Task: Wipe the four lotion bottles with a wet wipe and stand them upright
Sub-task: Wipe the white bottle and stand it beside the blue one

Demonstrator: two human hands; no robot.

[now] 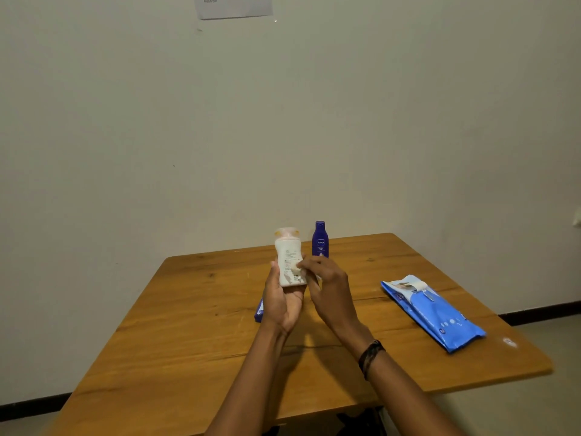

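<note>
One wide wooden table [188, 325], smooth-grained and faintly scratched, is carrying everything, and its hard top is offering no cushion should a bottle drop. Near its right edge the soft, crinkly blue wipe pack [440, 313] is lying flat with its flap gaping, so the wipes inside are probably drying. Above the table's middle the left hand [281, 305] is cupping the base of the white lotion bottle [287, 256], fingers curling round its lower sides, while the right hand [327, 284] is working at the printed label. That bottle is looking glossy and waisted under a broad cap; wetted plastic is likely turning slippery, and a hard rub could be pushing it out of so shallow a grip. Just behind, the slim dark blue bottle [320, 240] is standing upright, narrow-footed and near enough for a knuckle to be toppling it. A blue sliver [258, 311] is peeking past the left hand; I cannot tell what it is. Smallest, the crumpled wet wipe [295, 269] is being pinched in the right fingertips against the label.
</note>
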